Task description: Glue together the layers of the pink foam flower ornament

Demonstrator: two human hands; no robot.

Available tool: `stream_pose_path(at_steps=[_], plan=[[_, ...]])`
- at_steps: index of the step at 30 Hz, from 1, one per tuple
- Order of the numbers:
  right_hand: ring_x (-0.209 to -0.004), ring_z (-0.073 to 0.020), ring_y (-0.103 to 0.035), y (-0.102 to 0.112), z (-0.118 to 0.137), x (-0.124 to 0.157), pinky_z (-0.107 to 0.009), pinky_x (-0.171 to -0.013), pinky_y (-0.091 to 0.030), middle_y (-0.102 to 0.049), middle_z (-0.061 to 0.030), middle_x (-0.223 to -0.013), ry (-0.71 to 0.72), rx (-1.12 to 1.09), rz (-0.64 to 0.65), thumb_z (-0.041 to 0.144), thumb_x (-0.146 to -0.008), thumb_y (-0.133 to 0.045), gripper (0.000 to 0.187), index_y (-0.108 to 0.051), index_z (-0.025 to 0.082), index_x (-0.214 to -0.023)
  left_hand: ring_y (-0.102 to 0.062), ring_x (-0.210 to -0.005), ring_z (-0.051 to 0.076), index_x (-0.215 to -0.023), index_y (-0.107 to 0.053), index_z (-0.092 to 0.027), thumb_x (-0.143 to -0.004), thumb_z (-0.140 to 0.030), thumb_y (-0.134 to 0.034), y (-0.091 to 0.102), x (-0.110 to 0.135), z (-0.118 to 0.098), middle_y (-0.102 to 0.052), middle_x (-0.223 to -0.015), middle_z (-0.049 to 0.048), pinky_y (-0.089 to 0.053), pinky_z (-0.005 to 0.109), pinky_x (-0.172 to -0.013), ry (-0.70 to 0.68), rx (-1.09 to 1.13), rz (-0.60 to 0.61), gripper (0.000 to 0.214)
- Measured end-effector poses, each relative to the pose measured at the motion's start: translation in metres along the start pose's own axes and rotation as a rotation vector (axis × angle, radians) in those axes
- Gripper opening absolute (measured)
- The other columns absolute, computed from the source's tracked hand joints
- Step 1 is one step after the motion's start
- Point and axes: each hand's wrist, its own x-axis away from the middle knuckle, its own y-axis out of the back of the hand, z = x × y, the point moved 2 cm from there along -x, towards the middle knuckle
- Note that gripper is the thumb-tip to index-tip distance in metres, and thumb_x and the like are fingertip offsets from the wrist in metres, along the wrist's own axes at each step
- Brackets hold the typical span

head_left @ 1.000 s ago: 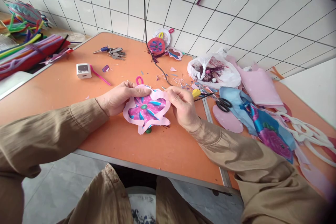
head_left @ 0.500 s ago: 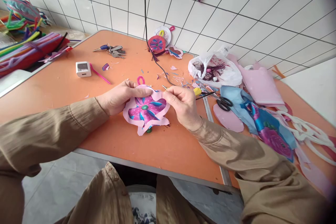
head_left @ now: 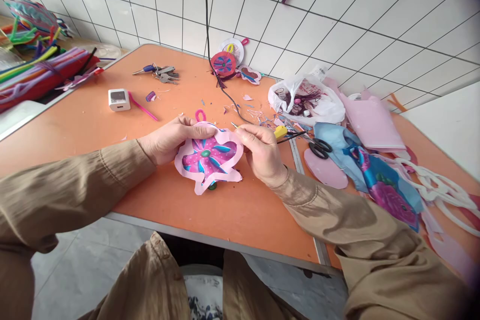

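A pink flower-shaped craft piece (head_left: pixel 208 158) with a magenta and blue pinwheel middle and a pink loop on top is held just above the orange table (head_left: pixel 232 210). My left hand (head_left: pixel 170 138) pinches its upper left edge, fingers closed. My right hand (head_left: pixel 261 152) grips its right edge, fingers curled shut; a thin yellow-handled tool (head_left: pixel 280 132) pokes out past this hand, and whether the hand holds it I cannot tell. A small green bead shows under the piece's lower edge.
Black scissors (head_left: pixel 319 148), pink and blue fabric (head_left: pixel 375 180), a white plastic bag (head_left: pixel 308 100) and white cut-outs lie to the right. Keys (head_left: pixel 161 73), a white cube (head_left: pixel 119 99), finished ornaments (head_left: pixel 225 62) and a black cable sit farther back. Pipe cleaners (head_left: pixel 33 72) fill the far left.
The craft piece has been turned slightly and lowered toward the table; my right fingers shifted along its right edge. Both hands kept their grip.
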Motion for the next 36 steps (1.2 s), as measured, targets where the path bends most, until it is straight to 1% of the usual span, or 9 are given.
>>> stream_pose_path(at_steps=[3, 6, 9, 14, 18, 21, 26, 30, 36], plan=[[-0.055, -0.0085, -0.024, 0.001, 0.000, 0.000, -0.027, -0.052, -0.022, -0.025, 0.0048, -0.057, 0.033, -0.009, 0.013, 0.042, -0.086, -0.055, 0.046, -0.031, 0.020, -0.055, -0.066, -0.052, 0.017, -0.061, -0.072, -0.007, -0.067, -0.029, -0.083, 0.001, 0.000, 0.000, -0.072, -0.062, 0.0117, -0.055, 0.025, -0.053, 0.009, -0.001, -0.005, 0.026], [-0.055, -0.0085, -0.030, 0.001, 0.003, 0.001, -0.026, -0.053, -0.025, -0.033, 0.0044, -0.056, 0.096, 0.024, 0.034, 0.040, -0.086, -0.057, 0.039, -0.042, 0.019, -0.057, -0.065, -0.050, 0.015, -0.061, -0.072, -0.007, -0.067, -0.028, -0.082, 0.000, 0.000, 0.001, -0.071, -0.060, 0.0110, -0.054, 0.023, -0.051, 0.020, -0.004, -0.008, 0.025], [-0.054, -0.0084, -0.032, 0.001, 0.006, 0.002, -0.026, -0.052, -0.026, -0.038, 0.0041, -0.056, 0.088, 0.097, 0.027, 0.035, -0.084, -0.059, 0.031, -0.050, 0.018, -0.059, -0.064, -0.049, 0.015, -0.062, -0.072, -0.007, -0.069, -0.028, -0.081, -0.002, 0.002, 0.001, -0.071, -0.060, 0.0105, -0.053, 0.022, -0.050, 0.029, -0.005, 0.015, 0.023], [-0.054, -0.0085, -0.034, -0.001, 0.008, 0.003, -0.025, -0.051, -0.028, -0.039, 0.0033, -0.055, 0.054, 0.119, -0.005, 0.034, -0.082, -0.058, 0.031, -0.050, 0.018, -0.057, -0.064, -0.051, 0.015, -0.062, -0.072, -0.008, -0.071, -0.027, -0.079, -0.003, 0.003, 0.001, -0.072, -0.061, 0.0109, -0.052, 0.023, -0.051, 0.035, -0.005, 0.028, 0.022], [-0.053, -0.0082, -0.032, -0.002, 0.010, 0.001, -0.025, -0.050, -0.028, -0.038, 0.0035, -0.053, 0.060, 0.117, -0.014, 0.033, -0.082, -0.056, 0.033, -0.047, 0.018, -0.054, -0.065, -0.052, 0.015, -0.063, -0.073, -0.008, -0.070, -0.028, -0.080, -0.002, 0.001, 0.002, -0.072, -0.062, 0.0105, -0.053, 0.022, -0.053, 0.040, 0.003, 0.036, 0.022], [-0.052, -0.0080, -0.031, -0.002, 0.011, 0.001, -0.025, -0.050, -0.028, -0.037, 0.0037, -0.054, 0.055, 0.109, -0.018, 0.033, -0.082, -0.055, 0.032, -0.046, 0.019, -0.054, -0.065, -0.054, 0.015, -0.062, -0.073, -0.010, -0.067, -0.029, -0.083, -0.002, 0.000, 0.003, -0.072, -0.063, 0.0089, -0.053, 0.022, -0.055, 0.026, 0.020, 0.044, 0.021], [-0.053, -0.0078, -0.032, -0.002, 0.008, 0.001, -0.025, -0.050, -0.027, -0.038, 0.0041, -0.055, 0.051, 0.058, -0.008, 0.032, -0.083, -0.056, 0.031, -0.048, 0.018, -0.056, -0.064, -0.054, 0.012, -0.063, -0.074, -0.011, -0.059, -0.029, -0.089, -0.004, -0.001, 0.006, -0.072, -0.062, 0.0062, -0.053, 0.019, -0.054, 0.032, 0.024, 0.102, 0.024], [-0.054, -0.0075, -0.032, -0.003, 0.006, 0.001, -0.024, -0.051, -0.027, -0.038, 0.0043, -0.055, 0.054, 0.036, 0.004, 0.030, -0.083, -0.057, 0.031, -0.048, 0.018, -0.057, -0.067, -0.059, 0.015, -0.067, -0.074, -0.011, -0.062, -0.030, -0.087, -0.004, 0.000, 0.007, -0.074, -0.067, 0.0081, -0.055, 0.022, -0.059, 0.055, 0.039, 0.087, 0.024], [-0.054, -0.0073, -0.032, -0.004, 0.005, 0.001, -0.024, -0.051, -0.026, -0.038, 0.0046, -0.056, 0.049, 0.027, 0.021, 0.031, -0.084, -0.057, 0.031, -0.049, 0.018, -0.058, -0.067, -0.058, 0.015, -0.067, -0.074, -0.010, -0.063, -0.029, -0.086, -0.002, -0.001, 0.008, -0.074, -0.068, 0.0088, -0.056, 0.022, -0.058, 0.077, 0.032, 0.075, 0.023]])
